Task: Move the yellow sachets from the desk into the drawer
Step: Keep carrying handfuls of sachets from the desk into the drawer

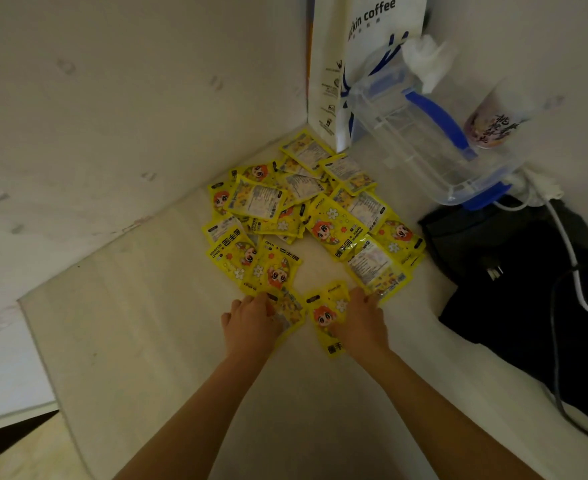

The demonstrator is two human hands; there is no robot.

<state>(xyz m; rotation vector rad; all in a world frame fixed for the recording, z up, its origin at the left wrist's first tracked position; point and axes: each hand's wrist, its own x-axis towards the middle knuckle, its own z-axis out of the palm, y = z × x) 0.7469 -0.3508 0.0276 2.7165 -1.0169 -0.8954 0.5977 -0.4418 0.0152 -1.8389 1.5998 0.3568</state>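
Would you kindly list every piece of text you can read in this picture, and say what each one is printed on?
"kin coffee": white paper bag in the corner; its first letters are hidden.
"HAND WARMER": yellow sachets on the desk.
Large Chinese characters on the sachets: too blurred to read.
Fine print on the sachet backs: too small.
Dark Chinese characters on the cup: unreadable.

Pale desk (147,341) under yellow sachets (334,230), black cloth (514,292), clear box (424,147)
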